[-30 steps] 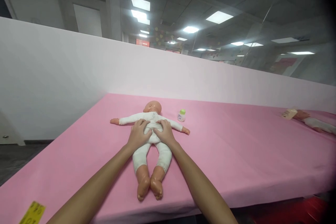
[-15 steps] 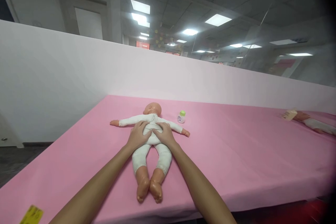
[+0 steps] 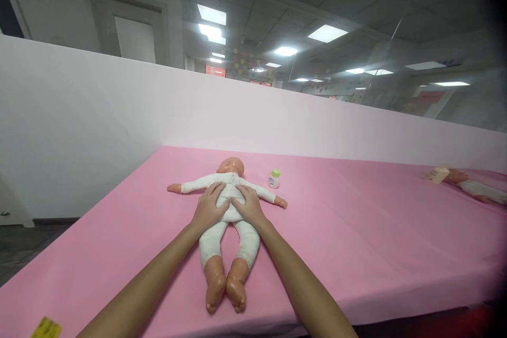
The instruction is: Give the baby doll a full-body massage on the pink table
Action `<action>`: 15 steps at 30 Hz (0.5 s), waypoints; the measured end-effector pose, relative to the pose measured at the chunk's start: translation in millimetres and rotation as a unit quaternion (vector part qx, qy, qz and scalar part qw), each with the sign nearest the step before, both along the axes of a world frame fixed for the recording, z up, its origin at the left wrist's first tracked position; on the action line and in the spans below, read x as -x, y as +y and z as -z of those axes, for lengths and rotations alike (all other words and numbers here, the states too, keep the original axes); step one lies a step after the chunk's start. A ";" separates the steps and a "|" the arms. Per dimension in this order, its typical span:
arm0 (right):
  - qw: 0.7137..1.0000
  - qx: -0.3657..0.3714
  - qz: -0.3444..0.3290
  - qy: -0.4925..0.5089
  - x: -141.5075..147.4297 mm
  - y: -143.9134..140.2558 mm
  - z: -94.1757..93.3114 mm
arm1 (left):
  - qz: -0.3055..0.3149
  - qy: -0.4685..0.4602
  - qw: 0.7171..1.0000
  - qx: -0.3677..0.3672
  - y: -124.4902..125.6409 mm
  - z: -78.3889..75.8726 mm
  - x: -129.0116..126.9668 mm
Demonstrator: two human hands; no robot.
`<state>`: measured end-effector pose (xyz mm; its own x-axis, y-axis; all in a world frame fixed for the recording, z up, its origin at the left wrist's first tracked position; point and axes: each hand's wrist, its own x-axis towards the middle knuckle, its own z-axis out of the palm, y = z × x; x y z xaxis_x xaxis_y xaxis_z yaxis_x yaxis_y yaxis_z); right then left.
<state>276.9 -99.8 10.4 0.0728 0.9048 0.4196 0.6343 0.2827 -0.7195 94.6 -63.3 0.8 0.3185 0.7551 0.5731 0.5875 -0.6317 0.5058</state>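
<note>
A baby doll (image 3: 230, 214) with a white cloth body lies face down on the pink table cover (image 3: 348, 237), its head away from me and turned to the left. Both its arms stretch out sideways, and the soles of its feet show near the front edge. My left hand (image 3: 209, 205) rests on the left side of the doll's back, fingers extended and thumb pointing inward. On the right side of the back lies my right hand (image 3: 249, 205), also with fingers spread. The two thumbs nearly meet over the lower back.
A small bottle with a green cap (image 3: 273, 179) stands right of the doll's head. At the far right lies another doll (image 3: 481, 189) beside a pale tag-like item (image 3: 438, 174). A yellow label (image 3: 46, 328) is at the lower left. A white partition (image 3: 253, 116) borders the back.
The whole view has shifted slightly, so things sit a little lower in the picture. Both hands stay on the doll's back with almost no change.
</note>
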 end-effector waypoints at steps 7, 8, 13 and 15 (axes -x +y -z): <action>1.000 -0.007 0.007 -0.021 -3.0 0.8 -0.2 | -0.010 0.035 0.999 0.022 -3.9 -8.2 1.1; 1.000 -0.013 0.011 -0.026 -2.7 1.5 0.4 | -0.017 0.039 0.999 0.023 -4.6 -9.3 0.9; 0.999 -0.039 0.023 -0.023 0.0 4.0 5.5 | -0.038 0.038 0.999 0.007 -5.0 -8.0 -0.2; 0.998 -0.058 0.029 -0.016 1.1 3.6 6.5 | -0.037 0.026 0.999 -0.010 -4.4 -5.6 -0.2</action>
<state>275.8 -96.2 4.0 0.1089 0.8450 0.5235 0.6742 0.3242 -0.6636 94.8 -67.6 6.4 0.2925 0.7659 0.5725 0.6577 -0.5957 0.4610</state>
